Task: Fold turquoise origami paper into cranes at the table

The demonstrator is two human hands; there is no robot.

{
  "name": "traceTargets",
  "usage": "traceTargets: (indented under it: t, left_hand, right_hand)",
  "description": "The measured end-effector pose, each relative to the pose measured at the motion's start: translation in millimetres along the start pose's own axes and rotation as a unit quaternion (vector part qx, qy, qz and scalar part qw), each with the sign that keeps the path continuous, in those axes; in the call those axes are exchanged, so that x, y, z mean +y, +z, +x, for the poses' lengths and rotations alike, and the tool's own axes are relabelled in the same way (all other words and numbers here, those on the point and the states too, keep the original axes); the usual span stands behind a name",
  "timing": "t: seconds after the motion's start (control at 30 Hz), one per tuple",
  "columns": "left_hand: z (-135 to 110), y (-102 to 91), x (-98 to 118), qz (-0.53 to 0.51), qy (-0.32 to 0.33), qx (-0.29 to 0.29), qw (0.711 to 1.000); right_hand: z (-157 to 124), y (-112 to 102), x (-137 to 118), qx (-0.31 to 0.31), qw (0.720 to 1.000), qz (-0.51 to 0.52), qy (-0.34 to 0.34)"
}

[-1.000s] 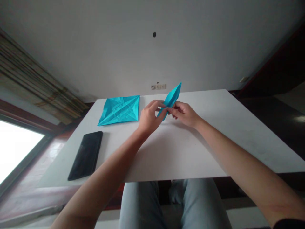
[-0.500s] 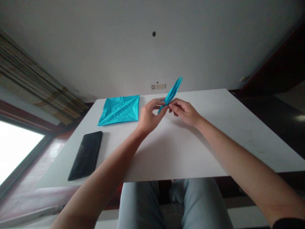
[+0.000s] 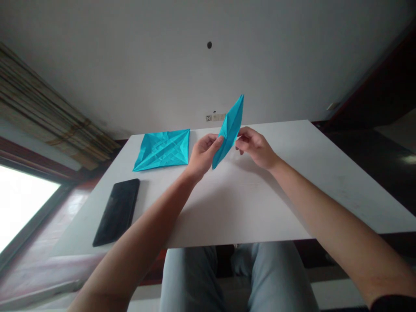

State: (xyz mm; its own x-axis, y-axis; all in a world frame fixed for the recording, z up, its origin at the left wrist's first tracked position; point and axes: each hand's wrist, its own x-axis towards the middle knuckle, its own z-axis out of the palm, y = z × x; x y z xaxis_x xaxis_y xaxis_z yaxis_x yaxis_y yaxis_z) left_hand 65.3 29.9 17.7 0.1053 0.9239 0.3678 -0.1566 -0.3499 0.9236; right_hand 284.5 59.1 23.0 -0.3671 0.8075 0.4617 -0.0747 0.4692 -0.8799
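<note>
A folded piece of bright blue paper [image 3: 231, 125] stands tilted above the table, its pointed tip up and to the right. My left hand [image 3: 204, 154] pinches its left edge, thumb on the near face and fingers behind. At its right edge is my right hand [image 3: 255, 147], fingers bent, with thumb and forefinger a little apart. Whether those fingertips touch the paper is hard to see. Left of my hands, a second blue paper [image 3: 164, 149], creased in a criss-cross pattern, lies flat on the table.
The white table [image 3: 247, 208] reaches to the wall, where sockets [image 3: 215, 117] sit low. A black phone-like slab [image 3: 117, 212] lies at the table's left, close to my left forearm. A striped curtain [image 3: 48, 108] hangs beside a window on the left.
The folded paper has turned, so that its broad face shows instead of its narrow edge. My right hand has shifted slightly right, and its fingers have loosened from the paper's lower part.
</note>
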Motion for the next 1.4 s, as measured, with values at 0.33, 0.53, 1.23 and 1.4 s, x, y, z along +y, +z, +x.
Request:
traceTargets:
  t: [0.33,0.53,1.23,1.4]
  left_hand:
    - [-4.4,5.9,-1.7,-0.019,0.027,-0.006,0.999]
    - [-3.6,5.6,-3.4,0.091,0.103,0.04,0.99]
    - [-5.8,2.0,2.4,0.196,0.141,0.07,0.968]
    - [-8.1,3.3,2.0,0.233,0.166,0.086,0.954]
  right_hand:
    - [-0.9,4.6,2.0,0.004,1.0,-0.005,0.006]
    - [-2.4,6.0,0.5,0.0,1.0,-0.009,0.024]
    - [-5.9,6.4,0.5,-0.001,0.998,-0.02,0.053]
    - [-6.2,7.6,-1.3,0.002,0.999,-0.024,0.046]
